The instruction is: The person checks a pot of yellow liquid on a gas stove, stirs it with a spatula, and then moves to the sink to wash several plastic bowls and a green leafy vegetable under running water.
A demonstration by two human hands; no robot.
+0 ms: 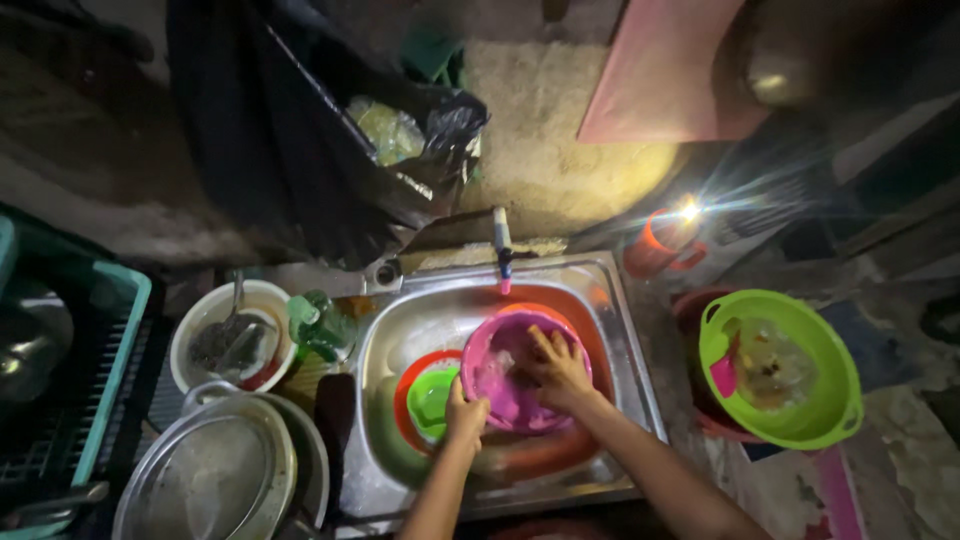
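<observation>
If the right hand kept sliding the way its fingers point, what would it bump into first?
The right hand points up-left across the inside of the pink bowl. It would probably meet the bowl's far wall first, then the tap beyond, though depth is unclear.

A dimly lit home dishwashing area, seen from above. A stainless-steel sink (620, 330) with a tap (502, 250) at its far edge held coloured plastic bowls (505, 375). To the left stood a white bowl of utensils (232, 335), metal pot lids (215, 475) and a teal dish rack (95, 400). A black rubbish bag (290, 130) hung beyond the sink; a green colander (790, 365) lay on the right.
</observation>
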